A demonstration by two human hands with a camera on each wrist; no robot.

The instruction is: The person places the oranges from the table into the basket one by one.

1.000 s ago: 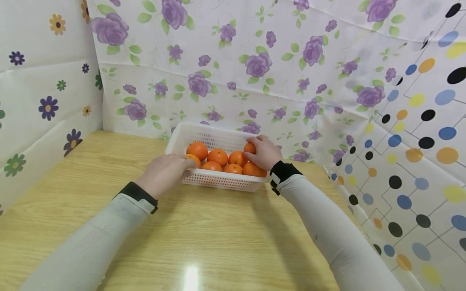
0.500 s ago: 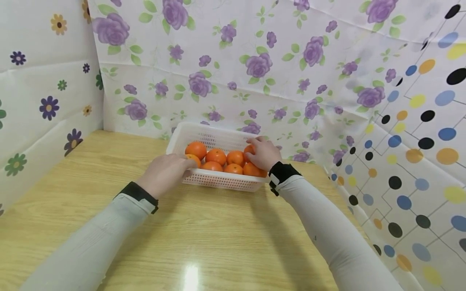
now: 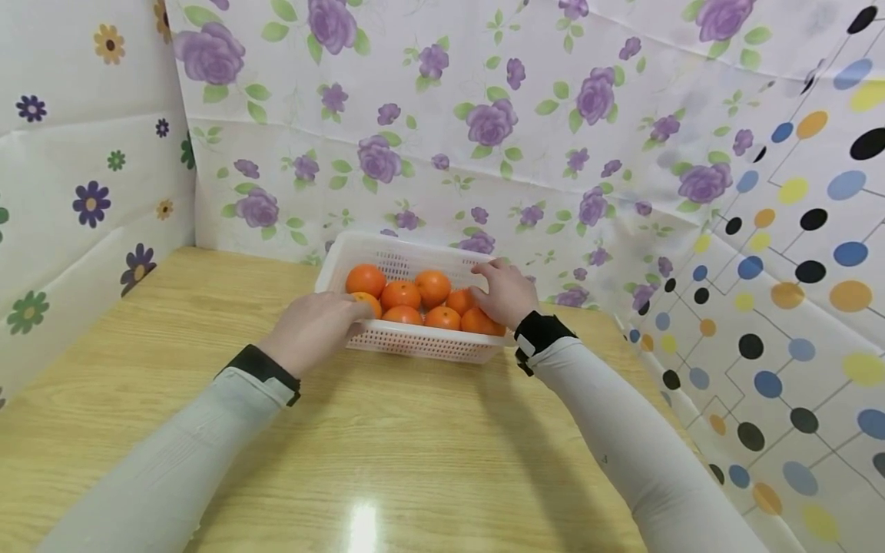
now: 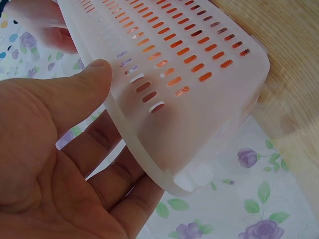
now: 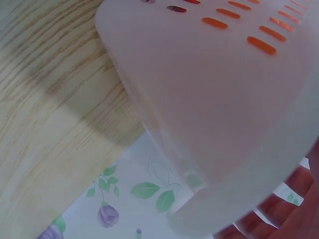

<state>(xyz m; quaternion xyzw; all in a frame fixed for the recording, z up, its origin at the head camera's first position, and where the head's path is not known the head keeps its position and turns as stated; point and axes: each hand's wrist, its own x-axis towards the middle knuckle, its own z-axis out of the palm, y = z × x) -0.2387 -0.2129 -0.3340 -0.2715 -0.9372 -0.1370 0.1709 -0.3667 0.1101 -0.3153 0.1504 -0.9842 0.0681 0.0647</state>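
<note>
In the head view, a white perforated plastic basket [image 3: 415, 347] stands at the back of the table with several oranges [image 3: 401, 294] inside. My left hand [image 3: 314, 326] grips its front left rim. The left wrist view shows the thumb [image 4: 89, 87] on the outside and the fingers bent behind the rim. My right hand [image 3: 508, 293] is over the basket's right end, fingers loosely bent and spread, beside an orange [image 3: 459, 299]. No orange is plainly held there. The right wrist view shows mostly the basket wall [image 5: 199, 99], with part of the fingers behind the rim.
The wooden table [image 3: 387, 438] extends in front of the basket. A cloth with purple flowers [image 3: 491, 123] hangs close behind it. Patterned cloths also stand at the left [image 3: 90, 203] and at the right [image 3: 767, 384].
The back oranges have shifted left and rearward; one now sits higher in the middle, and another has moved left from under my right hand. My left hand has stayed on the rim.
</note>
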